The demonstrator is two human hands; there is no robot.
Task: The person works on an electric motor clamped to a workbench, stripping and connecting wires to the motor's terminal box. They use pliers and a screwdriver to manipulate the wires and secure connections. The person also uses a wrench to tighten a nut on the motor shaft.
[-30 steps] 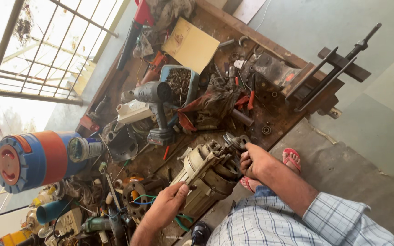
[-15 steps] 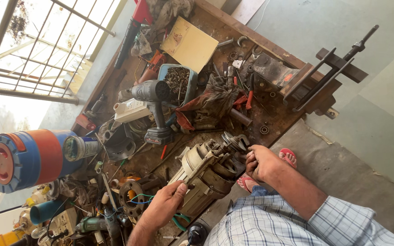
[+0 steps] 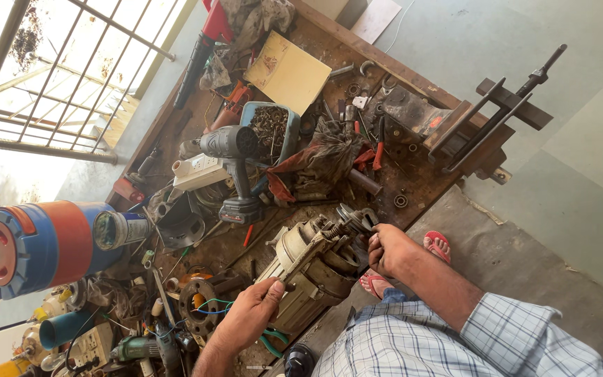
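- A cream-coloured electric motor (image 3: 315,269) is seen lying on its side at the near edge of the cluttered wooden table (image 3: 413,174), its shaft end pointing up and to the right.
- The left hand (image 3: 249,314) is laid on the lower end of the motor housing; its grip is closed loosely, fingers curled over the casing edge.
- The right hand (image 3: 389,250) is held at the shaft end, just beside the coiled spring and metal fitting there. The fist is closed tight; whether a tool is held inside it cannot be told.
- A grey cordless drill (image 3: 235,164) is stood upright behind the motor, well apart from both hands.
- A blue tub of screws (image 3: 270,126) is placed just behind the drill, with a yellow board (image 3: 287,73) beyond it.
- A crumpled rag (image 3: 322,160) is spread to the right of the drill.
- A large blue and orange drum (image 3: 36,248) is seen lying at the left of the table.
- Green-handled pliers (image 3: 270,342) are found just under the left wrist.
- A foot in a red sandal (image 3: 437,246) is seen on the floor beside the table.
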